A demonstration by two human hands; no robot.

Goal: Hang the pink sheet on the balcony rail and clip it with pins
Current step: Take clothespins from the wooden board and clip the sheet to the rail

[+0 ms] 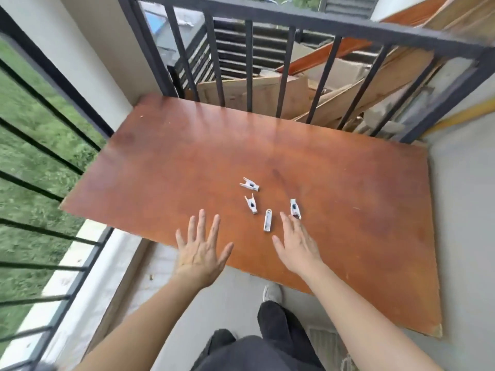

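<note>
From the head camera, a flat reddish-brown wooden board [187,156] with a smooth, slightly glossy face and a few dark streaks lies across the balcony corner, its far edge against the vertical bars of the dark metal balcony rail [308,22]. The board's near right corner is chipped to pale wood. Four white plastic clothes pins lie loose on it, near its front edge: one pin [249,183] farthest away, lying sideways with its forked tail spread; a second pin [251,204] just nearer, fork pointing away; a third pin [268,220] lying straight and narrow; and a fourth pin [295,209] to the right. The pins lie apart from one another, with bare board all round them.

Both hands hover over the board's near edge, palms down, fingers spread and empty. The left hand [199,253] is well left of the pins. The right hand [297,246] has its fingertips at the fourth pin; whether they touch it cannot be told. The third pin lies in the gap between the hands.

The pink sheet is not visible anywhere.

A second run of rail [53,263] with thin bars lines the left side, grass [26,116] beyond it. Behind the far rail lie stacked wooden planks and cardboard [334,84]. Grey concrete floor [460,210] stays open on the right of the board. Dark trousers and a pale shoe [272,292] show below.
</note>
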